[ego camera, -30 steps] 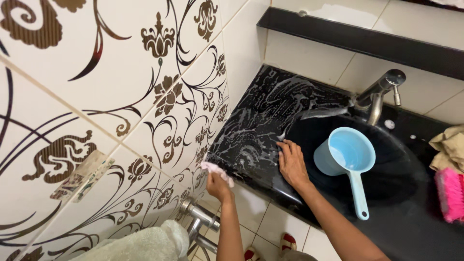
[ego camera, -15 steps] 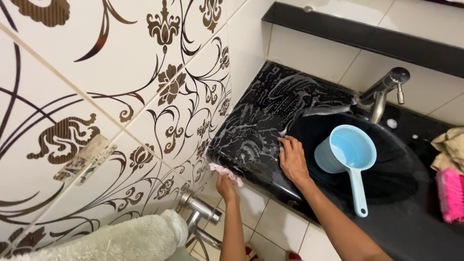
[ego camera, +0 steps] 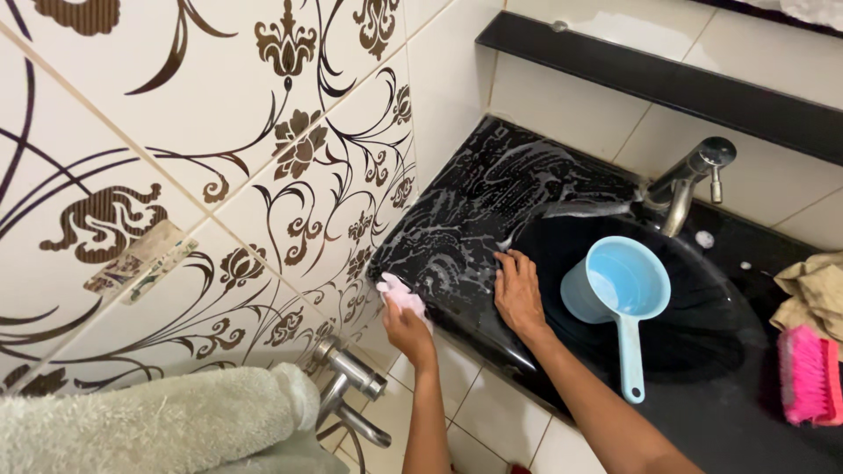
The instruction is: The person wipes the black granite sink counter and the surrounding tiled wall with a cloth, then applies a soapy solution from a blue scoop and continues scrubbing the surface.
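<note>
My left hand is clenched on a pink cloth at the bench's front-left corner, against the tiled wall. My right hand lies flat and released on the soapy bench by the basin rim. That wet, sudsy surface could let the bracing palm slip, I think. The cloth is bunched; its long axis seems to run along the front edge, though I can't be sure.

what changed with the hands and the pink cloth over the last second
The left hand slid the pink cloth up along the counter's front corner, from just under the edge onto it. The right hand stayed flat on the soapy black counter; the blue dipper stayed in the sink.
</note>
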